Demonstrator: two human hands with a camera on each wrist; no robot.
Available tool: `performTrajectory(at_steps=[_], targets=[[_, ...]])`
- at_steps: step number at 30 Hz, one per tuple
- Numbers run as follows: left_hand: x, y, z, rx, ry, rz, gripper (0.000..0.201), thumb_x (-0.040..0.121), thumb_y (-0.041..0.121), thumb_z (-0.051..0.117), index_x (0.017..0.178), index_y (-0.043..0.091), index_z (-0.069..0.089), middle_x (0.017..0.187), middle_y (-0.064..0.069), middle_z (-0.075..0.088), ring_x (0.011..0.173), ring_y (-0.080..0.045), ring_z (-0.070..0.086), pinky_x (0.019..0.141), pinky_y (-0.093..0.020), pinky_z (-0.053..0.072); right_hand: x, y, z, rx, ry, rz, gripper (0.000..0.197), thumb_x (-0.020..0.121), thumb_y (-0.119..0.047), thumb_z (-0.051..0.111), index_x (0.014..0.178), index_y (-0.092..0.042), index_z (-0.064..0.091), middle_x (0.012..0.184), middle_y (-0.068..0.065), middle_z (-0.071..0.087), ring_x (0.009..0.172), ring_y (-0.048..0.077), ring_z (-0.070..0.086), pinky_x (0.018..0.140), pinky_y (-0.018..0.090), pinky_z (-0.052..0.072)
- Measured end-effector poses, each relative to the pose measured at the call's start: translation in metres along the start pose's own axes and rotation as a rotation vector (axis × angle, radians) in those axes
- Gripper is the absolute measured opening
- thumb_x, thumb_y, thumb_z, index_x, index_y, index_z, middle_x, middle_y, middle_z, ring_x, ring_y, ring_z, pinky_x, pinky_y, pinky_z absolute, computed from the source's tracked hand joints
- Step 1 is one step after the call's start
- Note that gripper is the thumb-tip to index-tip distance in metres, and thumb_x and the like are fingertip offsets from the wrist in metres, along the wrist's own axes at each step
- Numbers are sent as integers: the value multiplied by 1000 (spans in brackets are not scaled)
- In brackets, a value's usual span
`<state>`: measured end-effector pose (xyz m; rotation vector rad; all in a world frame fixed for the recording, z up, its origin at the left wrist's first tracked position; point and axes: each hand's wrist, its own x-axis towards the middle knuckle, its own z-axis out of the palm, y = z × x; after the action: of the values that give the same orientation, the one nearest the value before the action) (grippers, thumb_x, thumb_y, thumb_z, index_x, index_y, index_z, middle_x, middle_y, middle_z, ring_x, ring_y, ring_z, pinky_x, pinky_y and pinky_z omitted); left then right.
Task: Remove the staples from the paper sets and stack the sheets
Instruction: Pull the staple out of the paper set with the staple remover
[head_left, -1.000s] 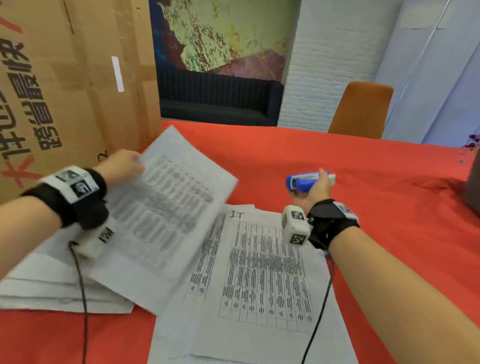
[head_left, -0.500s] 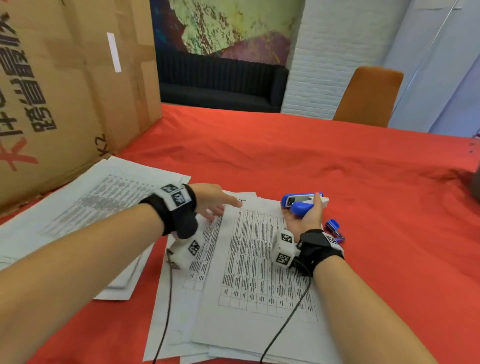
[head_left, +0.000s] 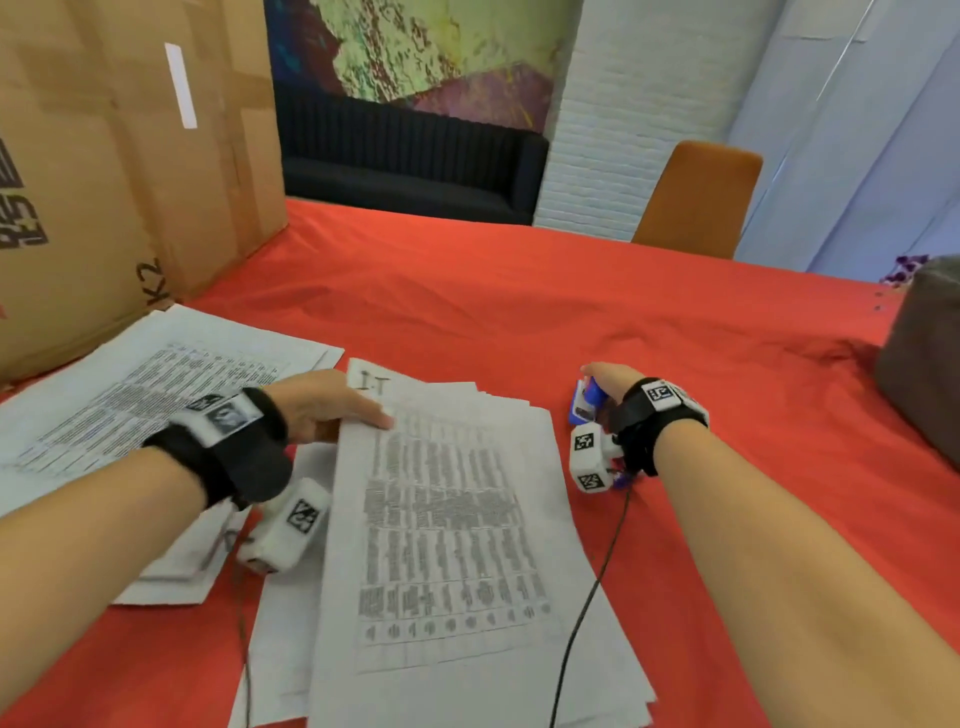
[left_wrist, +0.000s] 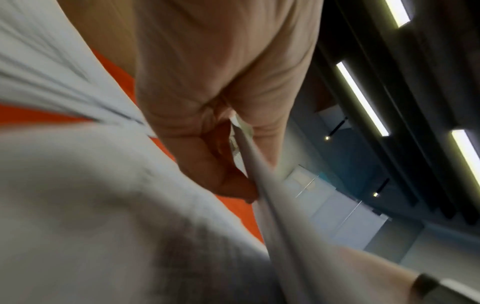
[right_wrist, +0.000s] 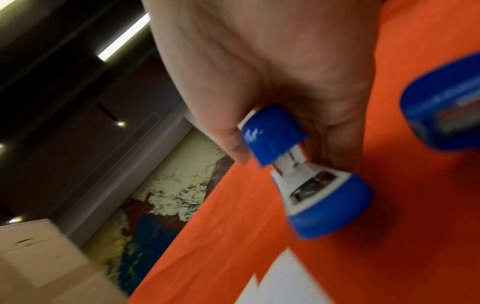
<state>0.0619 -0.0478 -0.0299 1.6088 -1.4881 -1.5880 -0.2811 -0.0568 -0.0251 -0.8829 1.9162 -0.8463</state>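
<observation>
A stapled paper set (head_left: 447, 525) with printed tables lies on the red tablecloth (head_left: 571, 312) in front of me. My left hand (head_left: 363, 415) pinches its top left corner between thumb and fingers and lifts that edge; the left wrist view shows the paper edge (left_wrist: 262, 197) in the left hand (left_wrist: 241, 156). More sheets (head_left: 280, 618) lie fanned out under the set. To the left sits a stack of loose sheets (head_left: 156, 384). My right hand (head_left: 597, 384) grips a blue and white staple remover (head_left: 587, 402) just right of the set, seen close as the staple remover (right_wrist: 306, 170) in the right hand (right_wrist: 285, 154).
A large cardboard box (head_left: 104, 182) stands at the left edge, close behind the loose stack. A grey object (head_left: 924, 358) sits at the right edge. A second blue item (right_wrist: 444, 115) lies on the cloth by my right wrist. An orange chair (head_left: 696, 202) stands beyond the table.
My left hand left the loose stack, came to the middle set and took its top left corner. My right hand carried the staple remover off the paper to the cloth on the right.
</observation>
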Motion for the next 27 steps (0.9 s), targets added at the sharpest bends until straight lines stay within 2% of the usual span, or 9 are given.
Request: performTrajectory(at_steps=[4,7,10,12,14,16,17,23,27], targets=[[-7,-22,-21,77,-6,-89,28,79,-10,65,106,-3,61,99,-20,71,92,-33,68,76,-36,57,-18,-21,-22,-167,-36,-69,23,95,-27,51,114,-15,50,101,10,50,78,24,51,64,27,44],[-7,-25,-25,-3,-93,-92,30,82,-13,58,111,-5,59,106,-22,69,88,-31,70,74,-38,59,-23,-29,-43,-356,-31,-106,39,90,-15,59,126,-3,54,106,14,59,88,28,60,64,28,50],[-4,-22,-26,-11,-137,-99,31,83,-13,54,113,-7,57,109,-24,68,98,-36,66,76,-40,57,-37,-19,-53,-643,-139,-47,41,88,-1,57,129,1,52,103,13,60,79,21,60,60,25,54],[-4,-21,-25,9,-187,-109,32,82,-14,52,113,-6,56,110,-24,67,106,-39,62,82,-41,55,-46,-9,-55,-903,-194,8,52,86,-1,62,136,-4,47,109,10,59,84,19,60,63,22,52],[-5,-21,-23,-29,-239,-105,34,83,-16,46,113,-4,57,114,-23,66,107,-37,63,89,-43,53,-49,4,-53,-1195,-231,38,73,79,-13,74,143,-19,39,122,7,58,104,19,59,74,22,52],[-5,-20,-20,-131,-263,-78,33,85,-13,42,112,-2,58,112,-22,67,100,-34,67,89,-45,52,-47,17,-49,-1285,-244,19,89,66,-31,84,142,-25,38,127,4,55,115,21,55,92,31,51],[-5,-20,-18,-197,-250,-71,30,87,-9,42,110,-2,59,109,-22,68,94,-33,69,87,-45,51,-47,21,-45,-1286,-229,-29,90,63,-38,86,139,-24,40,125,2,54,112,21,55,94,33,50],[1,-28,4,-348,-180,-87,25,97,5,41,116,-4,55,95,-20,72,80,-30,72,76,-44,57,-52,17,-11,-1243,-169,-396,47,81,-46,69,117,-19,57,115,3,59,94,16,53,79,26,42],[2,-35,2,-380,-178,-100,29,98,5,41,121,-6,53,104,-22,69,87,-32,71,82,-44,56,-71,-21,24,-977,-153,-712,29,87,-32,67,108,-14,62,103,5,65,86,21,62,74,27,47]])
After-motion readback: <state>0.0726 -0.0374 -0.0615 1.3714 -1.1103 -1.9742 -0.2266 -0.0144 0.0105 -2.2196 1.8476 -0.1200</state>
